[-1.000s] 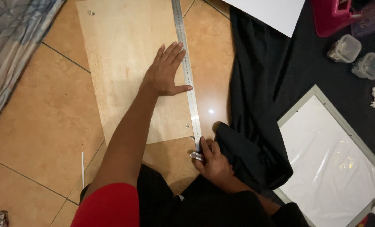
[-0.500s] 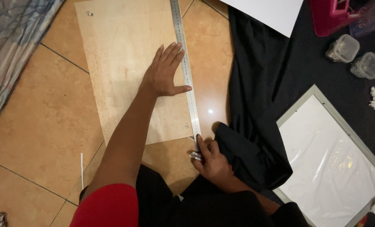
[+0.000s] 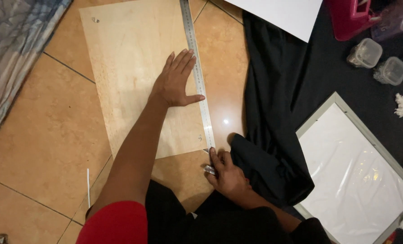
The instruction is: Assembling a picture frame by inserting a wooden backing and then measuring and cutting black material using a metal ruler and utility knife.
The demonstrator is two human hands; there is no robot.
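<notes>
Right hand (image 3: 228, 176) nearest the camera, fingers curled tight around a small metal tool (image 3: 210, 170) — looks like a cutter, but most of it is hidden under the fingers and no blade is visible. Its tip sits at the near end of the steel ruler (image 3: 198, 79), at the corner of the thin wooden board (image 3: 133, 68) lying flat on the tiled floor (image 3: 39, 149).

Left hand (image 3: 176, 83) is open, palm spread flat on the board, thumb pressing the ruler's edge.

Risks: the ruler is pinned at one spot only, so it could pivot and the line run crooked. The thumb lies right at the ruler's edge — a slip of the tool could reach it. The black cloth (image 3: 273, 135) bunches just beside the right hand and could snag.

Ruler's far end is cut off by the frame. The two plastic tubs (image 3: 377, 61) farther off — contents unreadable. The picture frame (image 3: 359, 176) is partly cut off.
</notes>
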